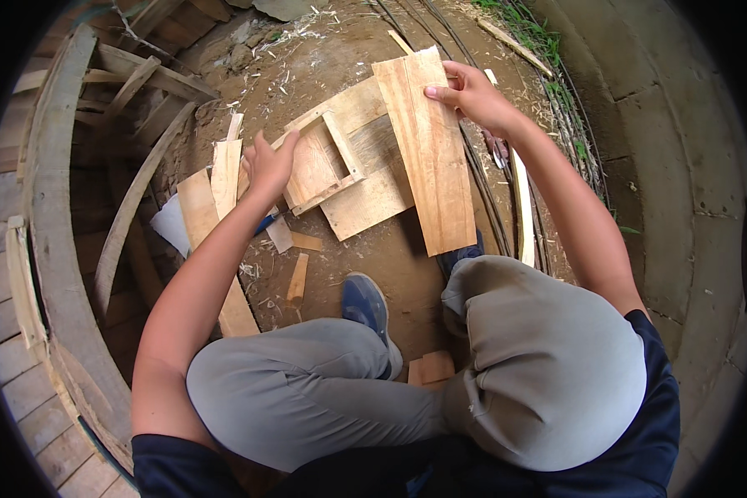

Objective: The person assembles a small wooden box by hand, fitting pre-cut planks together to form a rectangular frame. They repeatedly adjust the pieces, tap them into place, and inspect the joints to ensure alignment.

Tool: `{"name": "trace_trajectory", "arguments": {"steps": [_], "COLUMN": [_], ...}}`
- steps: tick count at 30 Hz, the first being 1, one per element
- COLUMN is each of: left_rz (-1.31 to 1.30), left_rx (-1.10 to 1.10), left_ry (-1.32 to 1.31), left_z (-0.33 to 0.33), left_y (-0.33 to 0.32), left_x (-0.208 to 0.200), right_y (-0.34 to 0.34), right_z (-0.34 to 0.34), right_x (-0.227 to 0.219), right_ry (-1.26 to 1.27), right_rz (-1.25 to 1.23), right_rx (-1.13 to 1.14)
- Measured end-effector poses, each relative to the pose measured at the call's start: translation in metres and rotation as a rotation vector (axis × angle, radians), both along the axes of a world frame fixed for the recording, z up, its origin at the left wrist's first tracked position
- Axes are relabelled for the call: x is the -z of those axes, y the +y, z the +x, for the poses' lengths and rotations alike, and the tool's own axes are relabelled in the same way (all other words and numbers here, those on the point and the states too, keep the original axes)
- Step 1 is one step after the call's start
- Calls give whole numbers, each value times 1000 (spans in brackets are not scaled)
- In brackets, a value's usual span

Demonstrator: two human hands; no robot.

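My right hand [481, 98] grips a flat, tapered wooden board [427, 158] by its upper right edge, thumb on the face and fingers behind. The board is tilted, its far end the narrower. To its left, a small rectangular wooden frame [344, 143] rests on a wider board [365, 212]. My left hand [270, 166] is at the frame's left side, fingers apart and slightly blurred. Its thumb is by the frame's upper left corner; whether it touches the wood I cannot tell.
Narrow planks [226, 178] lie left of the frame, near a blue-handled tool [266, 222]. A small wood wedge [297, 280] lies by my blue shoe [363, 300]. Shavings litter the dirt ground. Curved timbers [54, 207] stand at left, and a concrete wall [681, 166] rises at right.
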State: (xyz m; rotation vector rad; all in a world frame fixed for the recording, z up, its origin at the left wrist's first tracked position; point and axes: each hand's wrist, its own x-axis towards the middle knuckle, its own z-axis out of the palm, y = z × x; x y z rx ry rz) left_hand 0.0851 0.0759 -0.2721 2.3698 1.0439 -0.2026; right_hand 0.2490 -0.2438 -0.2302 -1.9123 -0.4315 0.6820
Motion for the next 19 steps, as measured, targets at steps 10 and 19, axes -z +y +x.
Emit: {"name": "trace_trajectory", "arguments": {"steps": [10, 19], "left_rz": [-899, -658], "left_rx": [267, 147], "left_ry": [-447, -473], "left_z": [14, 18], "left_y": [-82, -93], "left_x": [-74, -94], "right_y": [47, 89], "right_z": [-35, -50], "right_x": [-26, -5], "right_ry": [125, 95], "right_rz": [274, 250], "right_rx": [-33, 364]}}
